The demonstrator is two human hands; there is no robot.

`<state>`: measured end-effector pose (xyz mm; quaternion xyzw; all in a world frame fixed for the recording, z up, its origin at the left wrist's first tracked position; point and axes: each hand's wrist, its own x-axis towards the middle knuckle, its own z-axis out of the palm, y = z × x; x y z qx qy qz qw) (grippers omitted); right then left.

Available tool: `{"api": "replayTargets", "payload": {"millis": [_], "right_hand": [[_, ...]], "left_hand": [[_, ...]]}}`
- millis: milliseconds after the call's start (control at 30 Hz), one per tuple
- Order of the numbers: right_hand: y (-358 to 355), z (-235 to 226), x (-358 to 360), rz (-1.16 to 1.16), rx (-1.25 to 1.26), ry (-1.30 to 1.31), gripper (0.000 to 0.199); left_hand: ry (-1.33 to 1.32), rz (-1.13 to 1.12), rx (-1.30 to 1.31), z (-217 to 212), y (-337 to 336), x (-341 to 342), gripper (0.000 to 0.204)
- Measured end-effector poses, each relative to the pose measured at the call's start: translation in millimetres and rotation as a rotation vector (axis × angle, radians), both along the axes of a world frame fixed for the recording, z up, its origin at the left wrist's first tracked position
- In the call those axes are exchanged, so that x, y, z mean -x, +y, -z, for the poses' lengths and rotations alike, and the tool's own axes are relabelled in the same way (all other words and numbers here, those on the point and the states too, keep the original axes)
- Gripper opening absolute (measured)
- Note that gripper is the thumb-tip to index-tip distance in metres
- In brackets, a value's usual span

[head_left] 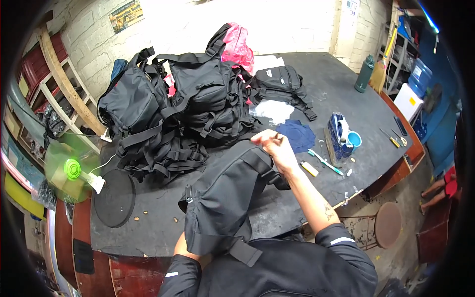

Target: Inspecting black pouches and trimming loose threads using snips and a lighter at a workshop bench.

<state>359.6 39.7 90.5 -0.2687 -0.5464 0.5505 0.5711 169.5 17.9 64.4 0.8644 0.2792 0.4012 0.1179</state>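
Observation:
A black bag (225, 185) with a zipper and webbing straps stands tilted in front of me, above the near part of the table. My right hand (276, 150) has its fingers closed at the bag's far upper end, beside a strap with a black buckle (272, 177). Behind the bag's lower left side goes my left hand (181, 246); only the wrist shows, and the bag hides its fingers. Past the bag's far end lie a dark blue cloth (297, 136) and a white plastic piece (273, 111).
Black bags (198, 94) are heaped at the back left, with a smaller black bag (279, 79) beside them. Rightward lie a yellow lighter (309, 169), a toothbrush (325, 162), a container (339, 138) and a green bottle (364, 74). A green fan (72, 169) stands at the left edge.

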Motion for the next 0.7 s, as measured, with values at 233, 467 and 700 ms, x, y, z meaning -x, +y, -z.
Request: {"api": "replayTargets", "payload": {"millis": [233, 467, 700], "right_hand": [[-29.9, -26.5, 10.6, 0.245, -0.239, -0.208, 0.015], [-13.5, -12.9, 3.6, -0.047, -0.046, 0.313, 0.023], [-15.4, -6.7, -14.6, -0.128, 0.021, 0.395, 0.021]], "left_hand": [[-0.028, 0.027, -0.037, 10.2, -17.6, -1.1, 0.027], [-0.055, 0.066, -0.081, 1.6, -8.8, -12.4, 0.030], [-0.079, 0.080, -0.127, 2.2, -15.1, -21.8, 0.033]]}}
